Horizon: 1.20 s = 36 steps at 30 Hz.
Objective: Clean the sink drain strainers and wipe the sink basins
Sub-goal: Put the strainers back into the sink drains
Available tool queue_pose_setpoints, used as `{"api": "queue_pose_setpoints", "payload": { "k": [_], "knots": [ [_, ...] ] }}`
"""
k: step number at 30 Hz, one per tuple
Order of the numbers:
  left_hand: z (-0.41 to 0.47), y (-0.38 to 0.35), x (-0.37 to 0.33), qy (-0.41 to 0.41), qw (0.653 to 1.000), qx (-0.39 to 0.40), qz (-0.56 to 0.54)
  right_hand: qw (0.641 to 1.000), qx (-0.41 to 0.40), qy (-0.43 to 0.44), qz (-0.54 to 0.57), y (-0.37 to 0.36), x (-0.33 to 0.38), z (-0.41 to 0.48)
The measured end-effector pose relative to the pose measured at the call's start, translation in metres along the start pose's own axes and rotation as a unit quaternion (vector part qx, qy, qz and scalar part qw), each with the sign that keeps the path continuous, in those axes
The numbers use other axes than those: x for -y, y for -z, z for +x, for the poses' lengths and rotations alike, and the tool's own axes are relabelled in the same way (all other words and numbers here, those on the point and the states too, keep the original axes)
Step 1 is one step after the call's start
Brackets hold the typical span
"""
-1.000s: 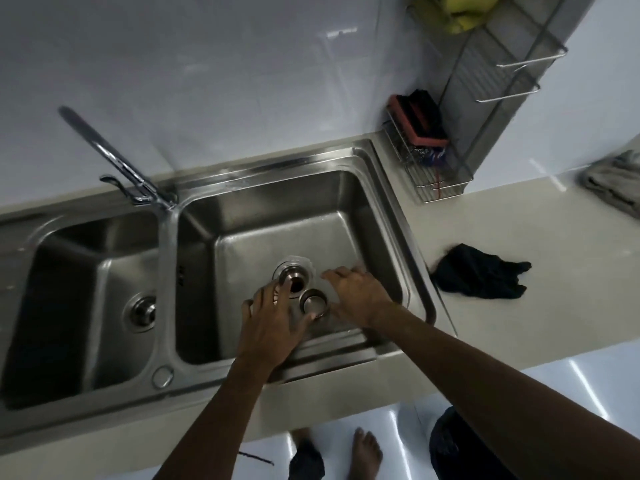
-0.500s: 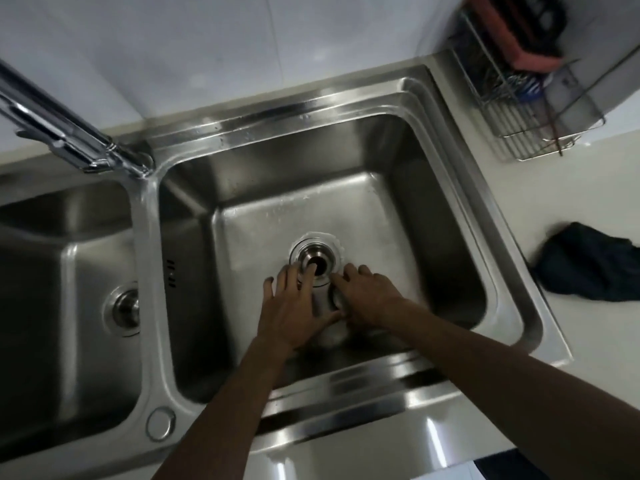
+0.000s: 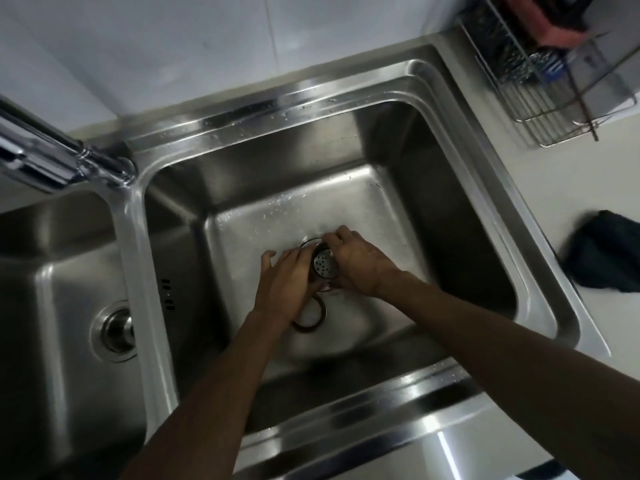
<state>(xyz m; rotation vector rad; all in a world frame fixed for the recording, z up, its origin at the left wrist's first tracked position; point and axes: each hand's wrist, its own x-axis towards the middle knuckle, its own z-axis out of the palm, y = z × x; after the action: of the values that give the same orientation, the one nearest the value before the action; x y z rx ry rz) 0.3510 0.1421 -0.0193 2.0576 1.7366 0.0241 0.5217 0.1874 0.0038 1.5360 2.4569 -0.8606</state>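
Strainer out of drain, held tilted above right basin floor, perforated bottom up, likely to inspect holes. Right hand fingers curled round its rim; left hand fingers near-straight against side, steadying. Dark ring lies beneath.

Silver-grey sink; silver strainer dotted with dark holes; dark brown ring; chrome tap; white tiles; cream counter; black cloth; pink-red sponge; silver rack.
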Motion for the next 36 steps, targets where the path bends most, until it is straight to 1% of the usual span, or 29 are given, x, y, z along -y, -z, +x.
{"api": "queue_pose_setpoints", "payload": {
  "k": [3,5,8,14,16,19,22,26,29,32,36],
  "knots": [
    [0.01,0.001,0.011,0.013,1.0,0.008,0.008,1.0,-0.001,-0.005,0.006,-0.005,0.004,0.015],
    [0.013,-0.002,0.019,0.019,0.999,0.021,0.024,1.0,0.005,-0.004,0.009,-0.01,0.005,0.021],
    [0.012,-0.009,0.026,0.027,0.999,0.036,0.02,1.0,0.02,0.007,0.002,-0.019,0.005,0.025],
    [0.016,-0.019,0.023,0.022,0.999,0.027,0.012,0.999,0.024,-0.001,-0.025,-0.025,-0.006,0.023],
    [0.019,-0.021,0.021,0.021,0.999,0.026,0.026,0.999,0.03,-0.004,-0.032,-0.025,-0.009,0.022],
    [0.021,-0.025,0.02,0.03,0.998,0.029,0.045,0.998,0.036,-0.002,-0.044,-0.025,-0.009,0.024],
    [0.021,-0.026,0.019,0.039,0.998,0.033,0.035,0.998,0.042,0.0,-0.053,-0.025,-0.009,0.024],
    [0.011,-0.019,0.019,0.047,0.998,0.032,0.016,0.997,0.042,0.015,-0.063,-0.024,-0.011,0.018],
    [-0.002,-0.01,0.019,0.068,0.997,0.013,0.022,0.996,0.032,0.03,-0.082,-0.02,-0.01,0.007],
    [-0.026,0.0,0.018,0.086,0.996,-0.006,0.032,0.991,0.053,0.065,-0.106,-0.017,-0.005,-0.009],
    [-0.062,0.0,0.018,0.06,0.996,0.061,0.011,0.983,0.092,0.106,-0.123,-0.025,0.007,-0.028]
  ]
}}
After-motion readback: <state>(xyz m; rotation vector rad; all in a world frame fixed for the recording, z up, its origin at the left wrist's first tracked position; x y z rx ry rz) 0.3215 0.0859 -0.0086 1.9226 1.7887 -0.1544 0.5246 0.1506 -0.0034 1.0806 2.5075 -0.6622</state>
